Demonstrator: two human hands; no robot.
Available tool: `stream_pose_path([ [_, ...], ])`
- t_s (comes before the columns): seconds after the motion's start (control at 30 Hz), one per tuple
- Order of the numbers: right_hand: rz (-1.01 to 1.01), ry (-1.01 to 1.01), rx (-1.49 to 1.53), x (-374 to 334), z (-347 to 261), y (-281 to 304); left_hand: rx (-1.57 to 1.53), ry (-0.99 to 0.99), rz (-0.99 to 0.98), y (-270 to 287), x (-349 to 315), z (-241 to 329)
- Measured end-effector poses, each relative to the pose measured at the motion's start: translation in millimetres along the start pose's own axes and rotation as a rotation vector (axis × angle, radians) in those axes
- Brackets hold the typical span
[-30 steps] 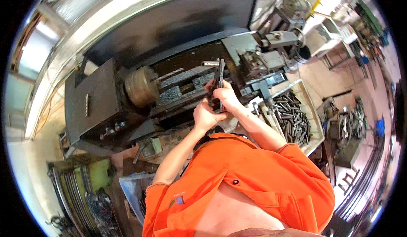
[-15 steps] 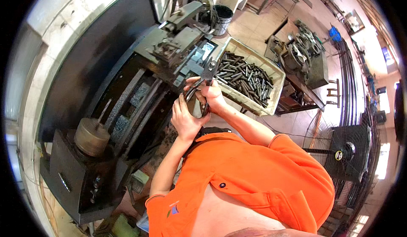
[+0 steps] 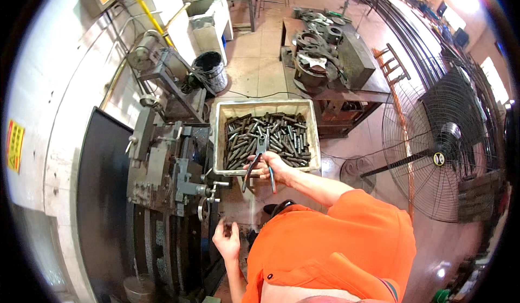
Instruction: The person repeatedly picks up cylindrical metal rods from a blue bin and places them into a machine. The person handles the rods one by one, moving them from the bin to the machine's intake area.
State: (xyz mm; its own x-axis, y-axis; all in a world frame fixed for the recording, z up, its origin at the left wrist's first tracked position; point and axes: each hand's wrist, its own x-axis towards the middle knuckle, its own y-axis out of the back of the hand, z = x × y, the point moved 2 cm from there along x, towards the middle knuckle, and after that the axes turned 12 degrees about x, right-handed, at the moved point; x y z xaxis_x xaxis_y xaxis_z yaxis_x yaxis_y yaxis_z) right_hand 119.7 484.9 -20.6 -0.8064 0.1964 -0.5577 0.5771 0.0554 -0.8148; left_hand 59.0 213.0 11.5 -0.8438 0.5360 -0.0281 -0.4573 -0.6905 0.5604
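Note:
My right hand (image 3: 275,165) grips a pair of pliers (image 3: 261,144) over the near rim of a cream plastic bin (image 3: 221,135). The jaws point away from me over the bin, and the long handles spread back towards me. Inside the bin lies a heap of short dark metal rods (image 3: 287,135). My left hand (image 3: 227,242) is lower and to the left, near the lathe's handwheel (image 3: 203,210). Its fingers are curled around something dark and small that I cannot make out.
At the left stands the lathe (image 3: 157,173), its handles jutting towards the bin. A black bucket (image 3: 210,72) sits beyond it. To the right are a workbench (image 3: 352,97) with metal parts and a large caged fan (image 3: 433,146). Cables cross the tiled floor.
My view has swung towards the bin. My hands, together beside the lathe before, have parted: the right has the pliers at the bin, the left is drawn back nearer my body.

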Motion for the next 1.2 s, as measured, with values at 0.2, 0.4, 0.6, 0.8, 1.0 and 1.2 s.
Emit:
stream_pose_path([
  [0.2, 0.088, -0.042, -0.046, -24.5, -30.4, 17.9, 0.07, 0.282, -0.045, -1.8, -42.6, -18.8],
  [0.4, 0.069, -0.369, -0.138, -18.8, 40.9, 40.5, 0.057, 0.348, 0.099, 13.1, -71.6, -37.5],
  [0.6, -0.013, -0.734, -0.311, -35.7, 126.2, 18.9, 0.207, 0.404, 0.32, 57.6, -153.3, -45.2],
  [0.8, -0.044, -0.821, -0.478, -48.4, 192.0, 32.9, 0.243, 0.862, 0.632, 107.3, -330.1, -82.7],
  [1.0, -0.12, -1.054, -0.717, -57.8, 250.4, 28.7, 0.171, 1.366, 1.019, 84.0, -543.2, -123.5],
  [1.2, -0.121, -1.038, -0.844, -93.9, 296.6, 1.0, 0.189, 1.444, 0.88, 54.9, -603.6, -144.4],
])
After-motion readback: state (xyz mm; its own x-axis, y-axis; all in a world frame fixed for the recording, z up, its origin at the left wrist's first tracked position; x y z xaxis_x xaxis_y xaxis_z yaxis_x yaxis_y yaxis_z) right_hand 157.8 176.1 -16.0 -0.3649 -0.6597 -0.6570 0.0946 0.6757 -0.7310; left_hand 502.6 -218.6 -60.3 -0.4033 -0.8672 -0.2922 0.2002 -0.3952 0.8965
